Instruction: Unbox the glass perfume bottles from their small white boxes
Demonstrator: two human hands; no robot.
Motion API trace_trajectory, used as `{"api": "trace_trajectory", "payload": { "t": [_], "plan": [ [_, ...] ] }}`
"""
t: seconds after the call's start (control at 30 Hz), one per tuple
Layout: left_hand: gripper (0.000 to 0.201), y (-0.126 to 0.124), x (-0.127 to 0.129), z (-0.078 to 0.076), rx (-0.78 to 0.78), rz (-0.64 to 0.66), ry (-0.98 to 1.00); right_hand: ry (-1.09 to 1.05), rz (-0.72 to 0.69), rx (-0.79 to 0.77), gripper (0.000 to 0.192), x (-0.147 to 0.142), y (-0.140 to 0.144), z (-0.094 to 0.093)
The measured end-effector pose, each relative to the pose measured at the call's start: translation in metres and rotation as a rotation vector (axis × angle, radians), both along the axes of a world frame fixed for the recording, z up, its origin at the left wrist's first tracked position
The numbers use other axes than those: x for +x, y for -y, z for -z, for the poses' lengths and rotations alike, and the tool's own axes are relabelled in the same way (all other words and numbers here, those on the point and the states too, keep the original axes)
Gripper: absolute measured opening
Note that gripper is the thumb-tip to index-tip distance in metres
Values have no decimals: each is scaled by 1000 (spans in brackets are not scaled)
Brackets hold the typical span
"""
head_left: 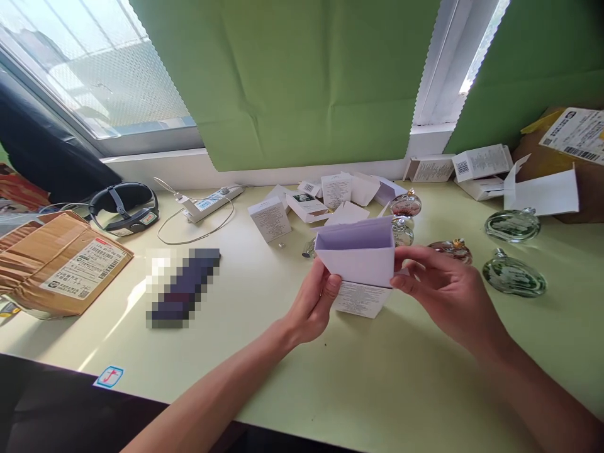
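Note:
A white cardboard box (356, 267) with its top open and a lilac inside is between my hands, above the table. My left hand (314, 302) grips its left side, the thumb on the front. At the right edge, my right hand (443, 292) pinches the box's side or a small flap between thumb and fingers. Just below is a panel with fine print (361, 299); whether it belongs to the same box I cannot tell. Behind the box stand glass bottles, partly hidden, one of them pinkish (406, 204). A brownish bottle (450, 250) lies beyond my right hand.
Two clear greenish bottles, one nearer (514, 275) and one farther (512, 225), lie at right. Several white boxes (268, 218) crowd the back. Large cartons stand at right (542, 170) and left (70, 264). A power strip (212, 202), a head strap (125, 207) and a blurred dark object (186, 286) lie leftward.

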State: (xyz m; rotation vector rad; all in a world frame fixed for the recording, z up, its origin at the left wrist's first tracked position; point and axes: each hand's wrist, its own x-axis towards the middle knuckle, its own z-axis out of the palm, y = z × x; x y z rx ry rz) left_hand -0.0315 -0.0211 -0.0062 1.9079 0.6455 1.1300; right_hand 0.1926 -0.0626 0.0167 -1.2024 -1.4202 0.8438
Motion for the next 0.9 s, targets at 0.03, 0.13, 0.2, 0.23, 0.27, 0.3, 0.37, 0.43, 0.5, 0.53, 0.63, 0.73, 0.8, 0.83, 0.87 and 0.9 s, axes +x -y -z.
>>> {"api": "trace_trajectory", "payload": {
  "t": [0.03,0.13,0.2,0.23,0.27,0.3,0.37,0.43,0.5,0.53,0.63,0.73,0.8,0.83,0.87,0.9],
  "plan": [
    [36,-1,0,1,-4,3,3,82,27,45,31,0,2,-2],
    [34,-2,0,6,16,46,23,311,48,221,36,1,6,-8],
    [33,-2,1,9,33,96,33,412,5,329,36,2,6,-10],
    [33,-2,2,10,35,119,40,455,-16,363,34,3,6,-11],
    [33,-2,2,11,34,136,45,492,-28,384,31,3,6,-12],
    [33,-3,3,12,30,144,47,522,-33,391,29,4,6,-12],
    [34,-4,4,12,26,137,43,542,-23,371,23,5,5,-13],
    [36,-5,4,12,16,116,43,521,-5,341,17,7,5,-14],
    [39,-6,4,12,-7,103,53,511,16,316,13,9,5,-15],
    [40,-7,4,12,-22,100,57,516,24,308,13,9,5,-15],
    [39,-8,4,13,-43,98,56,553,28,298,17,11,4,-14],
    [38,-9,2,13,-34,105,63,575,3,308,20,12,2,-13],
    [38,-8,2,12,-32,94,67,565,-15,300,21,13,2,-14],
    [39,-8,2,12,-33,84,65,553,-24,285,22,14,1,-15],
    [40,-7,1,11,-36,72,62,536,-35,263,23,15,1,-17],
    [42,-6,1,11,-40,56,57,514,-45,236,23,17,1,-19]
  ]
}}
